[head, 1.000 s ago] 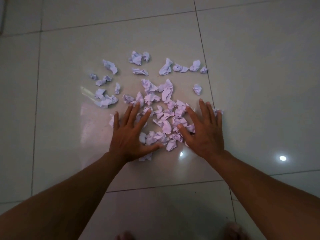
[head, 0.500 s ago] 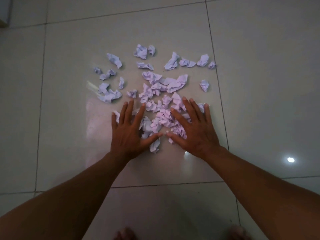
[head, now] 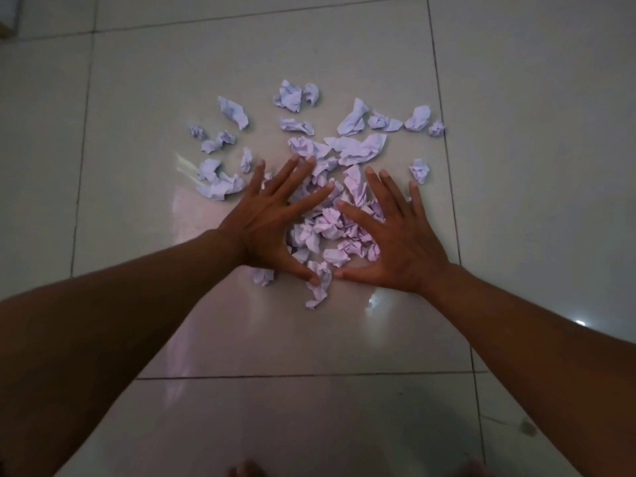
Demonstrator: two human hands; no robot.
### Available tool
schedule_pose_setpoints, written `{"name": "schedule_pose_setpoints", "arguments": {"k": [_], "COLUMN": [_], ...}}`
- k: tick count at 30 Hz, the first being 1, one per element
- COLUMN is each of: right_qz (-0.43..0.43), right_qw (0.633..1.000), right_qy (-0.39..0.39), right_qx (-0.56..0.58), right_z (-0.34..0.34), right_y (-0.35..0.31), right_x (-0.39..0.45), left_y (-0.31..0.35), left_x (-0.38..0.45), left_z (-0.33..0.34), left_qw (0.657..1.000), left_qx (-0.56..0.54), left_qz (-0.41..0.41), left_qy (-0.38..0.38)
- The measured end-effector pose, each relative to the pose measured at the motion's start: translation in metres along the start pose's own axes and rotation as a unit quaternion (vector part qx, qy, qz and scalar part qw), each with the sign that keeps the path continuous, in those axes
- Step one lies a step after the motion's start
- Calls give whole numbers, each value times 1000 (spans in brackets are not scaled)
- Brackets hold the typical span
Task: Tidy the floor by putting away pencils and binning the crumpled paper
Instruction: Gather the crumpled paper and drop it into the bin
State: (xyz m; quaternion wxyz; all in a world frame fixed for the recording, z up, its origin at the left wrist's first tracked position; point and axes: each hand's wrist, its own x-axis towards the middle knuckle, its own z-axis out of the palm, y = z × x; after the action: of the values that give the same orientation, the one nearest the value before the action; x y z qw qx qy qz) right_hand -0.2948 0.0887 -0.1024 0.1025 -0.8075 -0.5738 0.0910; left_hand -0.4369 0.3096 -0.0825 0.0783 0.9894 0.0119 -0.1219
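Observation:
Several crumpled white paper balls lie scattered on the glossy tiled floor. A dense heap of crumpled paper point(head: 330, 228) sits between my hands. My left hand point(head: 272, 222) lies flat on the heap's left side, fingers spread, thumb tip touching a paper ball point(head: 320, 284). My right hand point(head: 389, 235) lies flat on the heap's right side, fingers spread. Neither hand grips anything. Loose paper balls lie further away, such as one large piece point(head: 361, 149), a far pair point(head: 290, 96) and a left cluster point(head: 216, 184). No pencils and no bin are in view.
The floor is large pale tiles point(head: 533, 166) with dark grout lines and light reflections. My toes point(head: 246, 471) show at the bottom edge. A dark object edge point(head: 7, 15) sits at the top left corner.
Both hands have slid forward over the heap, with the fingers reaching further into the paper. The pieces between them are bunched closer together. The camera has moved nearer.

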Motion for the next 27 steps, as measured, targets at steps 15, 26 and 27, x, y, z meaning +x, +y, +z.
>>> {"name": "schedule_pose_setpoints", "arguments": {"k": [15, 26, 27], "right_qz": [-40, -25, -24], "right_qw": [995, 992, 991], "right_qy": [63, 86, 92], "right_qx": [70, 85, 99], "right_z": [12, 17, 18], "right_y": [-10, -17, -17], "right_x": [13, 29, 29], "left_y": [9, 7, 7], "left_x": [-3, -6, -6], "left_z": [20, 32, 33], "left_qw": [989, 980, 978], "left_qx": [-53, -34, -35], "left_qz": [-6, -42, -43], "left_qy": [137, 194, 203]}}
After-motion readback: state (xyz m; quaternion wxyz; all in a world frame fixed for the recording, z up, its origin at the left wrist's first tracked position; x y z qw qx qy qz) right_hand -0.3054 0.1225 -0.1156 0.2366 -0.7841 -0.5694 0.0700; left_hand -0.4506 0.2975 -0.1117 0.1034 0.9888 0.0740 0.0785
